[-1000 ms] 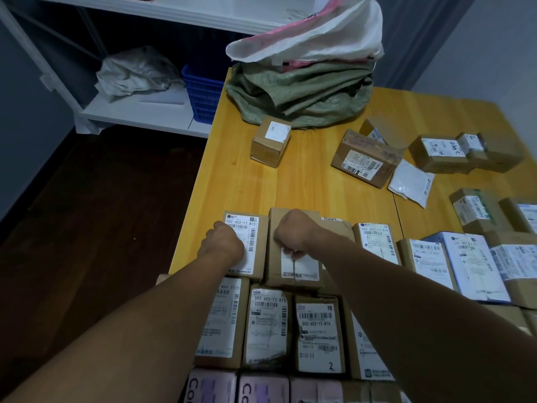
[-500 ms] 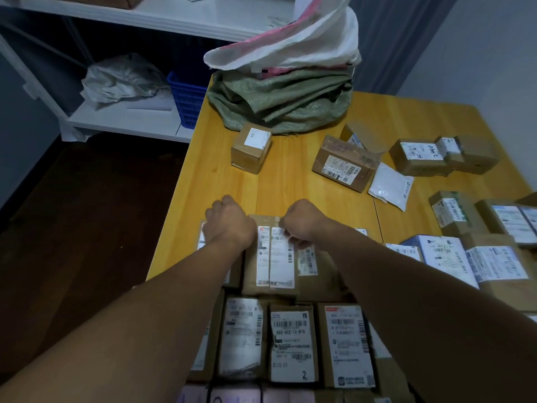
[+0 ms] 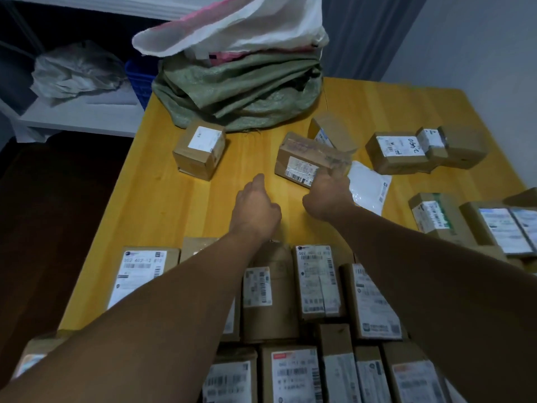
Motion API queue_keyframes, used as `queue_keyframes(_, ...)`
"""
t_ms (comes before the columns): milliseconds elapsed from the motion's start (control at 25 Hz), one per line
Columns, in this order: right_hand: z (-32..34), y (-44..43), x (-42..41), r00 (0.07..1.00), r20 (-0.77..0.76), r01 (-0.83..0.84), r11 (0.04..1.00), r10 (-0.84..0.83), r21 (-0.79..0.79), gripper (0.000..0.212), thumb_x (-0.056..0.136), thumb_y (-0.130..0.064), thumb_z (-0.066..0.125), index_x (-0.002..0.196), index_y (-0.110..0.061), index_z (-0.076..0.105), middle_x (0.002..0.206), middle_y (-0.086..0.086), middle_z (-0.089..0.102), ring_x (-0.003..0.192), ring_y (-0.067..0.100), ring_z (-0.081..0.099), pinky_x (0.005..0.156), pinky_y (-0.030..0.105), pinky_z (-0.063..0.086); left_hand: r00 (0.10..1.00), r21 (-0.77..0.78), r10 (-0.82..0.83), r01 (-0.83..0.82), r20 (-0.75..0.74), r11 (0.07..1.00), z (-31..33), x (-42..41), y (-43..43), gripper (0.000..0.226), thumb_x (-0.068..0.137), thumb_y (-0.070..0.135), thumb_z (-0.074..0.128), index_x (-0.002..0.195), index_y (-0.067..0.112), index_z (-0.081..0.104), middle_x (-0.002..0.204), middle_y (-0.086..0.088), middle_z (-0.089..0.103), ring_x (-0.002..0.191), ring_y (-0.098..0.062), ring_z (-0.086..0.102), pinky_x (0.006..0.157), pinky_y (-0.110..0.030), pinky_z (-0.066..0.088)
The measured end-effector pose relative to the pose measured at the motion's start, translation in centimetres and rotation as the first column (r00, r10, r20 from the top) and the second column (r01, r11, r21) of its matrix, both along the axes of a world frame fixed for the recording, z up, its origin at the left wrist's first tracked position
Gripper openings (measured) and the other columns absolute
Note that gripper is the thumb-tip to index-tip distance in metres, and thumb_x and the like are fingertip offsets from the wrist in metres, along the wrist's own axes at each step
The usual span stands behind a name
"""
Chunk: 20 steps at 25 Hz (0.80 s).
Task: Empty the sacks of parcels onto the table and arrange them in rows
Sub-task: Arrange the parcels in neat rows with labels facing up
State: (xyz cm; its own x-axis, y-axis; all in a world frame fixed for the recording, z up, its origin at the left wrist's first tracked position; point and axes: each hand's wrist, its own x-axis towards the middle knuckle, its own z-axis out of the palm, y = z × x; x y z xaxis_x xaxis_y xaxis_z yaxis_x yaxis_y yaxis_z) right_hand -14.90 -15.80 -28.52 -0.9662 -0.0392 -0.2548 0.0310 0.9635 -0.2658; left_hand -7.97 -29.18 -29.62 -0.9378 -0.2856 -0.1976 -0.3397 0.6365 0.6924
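Observation:
My right hand (image 3: 328, 196) reaches a long brown parcel (image 3: 302, 158) lying askew in the middle of the yellow table (image 3: 174, 205); its fingers curl round the parcel's near right end, blurred by motion. My left hand (image 3: 255, 207) hovers over bare table beside it, relaxed and holding nothing. A small box (image 3: 200, 152) sits to the left, a white pouch (image 3: 369, 187) to the right. Labelled parcels lie in rows (image 3: 316, 280) under my forearms. A crumpled green sack (image 3: 241, 91) with a white sack (image 3: 232, 27) on top stands at the far edge.
More loose boxes (image 3: 398, 152) lie at the right, with further labelled parcels (image 3: 436, 219) near the right edge. Left of the table is a white shelf (image 3: 81, 112) with crumpled plastic (image 3: 72, 71) and a blue basket (image 3: 139, 80), above a dark floor.
Both hands left the parcels in the near row and moved forward across the table. My right hand has arrived at the long brown parcel; the left is now empty over bare wood.

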Motion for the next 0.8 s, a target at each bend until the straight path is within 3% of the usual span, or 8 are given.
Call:
queue_keyframes(160, -2.0, 0.4, -3.9, 0.986, -0.140, -0.078, 0.991, 0.093, 0.107, 0.084, 0.083, -0.020, 0.072, 0.152, -0.007, 0.026, 0.154, 0.022, 0.025, 0.146, 0.041, 0.021, 0.118, 0.055, 0.030, 0.999, -0.007, 0.034, -0.034, 0.017, 0.999, -1.8, -2.5, 1.2, 0.050, 0.093, 0.012, 0.058, 0.139, 0.004, 0.040, 0.136, -0.014, 0.053, 0.126, -0.032, 0.047, 0.098, -0.041, 0.046)
queue_keyframes(360, -3.8, 1.1, -5.9, 0.980, -0.099, -0.150, 0.965, 0.174, 0.214, 0.085, 0.086, -0.021, 0.068, 0.155, -0.005, 0.021, 0.157, 0.022, 0.026, 0.147, 0.040, 0.023, 0.121, 0.055, 0.023, 0.999, -0.021, 0.038, -0.037, 0.036, 0.999, -2.7, -4.0, 1.7, 0.048, 0.093, 0.013, 0.059, 0.137, 0.004, 0.042, 0.134, -0.014, 0.053, 0.125, -0.032, 0.048, 0.099, -0.043, 0.047)
queue_keyframes(560, -4.1, 1.4, -6.5, 0.957, -0.183, -0.154, 0.929, 0.225, 0.337, 0.076, 0.084, -0.026, 0.072, 0.146, -0.006, 0.032, 0.136, 0.023, 0.042, 0.126, 0.038, 0.043, 0.101, 0.050, 0.042, 0.997, -0.011, 0.043, -0.043, 0.058, 0.999, -3.0, -4.3, 1.7, 0.052, 0.091, 0.011, 0.061, 0.139, 0.005, 0.041, 0.135, -0.013, 0.052, 0.127, -0.031, 0.047, 0.100, -0.042, 0.046)
queue_keyframes(800, -4.3, 2.1, -6.7, 0.959, -0.148, -0.165, 0.903, 0.241, 0.397, 0.068, 0.088, -0.031, 0.072, 0.140, -0.007, 0.035, 0.140, 0.025, 0.041, 0.129, 0.039, 0.042, 0.101, 0.049, 0.043, 0.996, -0.019, 0.055, -0.054, 0.071, 0.998, -3.0, -3.6, 1.1, 0.051, 0.093, 0.012, 0.059, 0.140, 0.005, 0.040, 0.137, -0.013, 0.051, 0.128, -0.031, 0.046, 0.102, -0.041, 0.045)
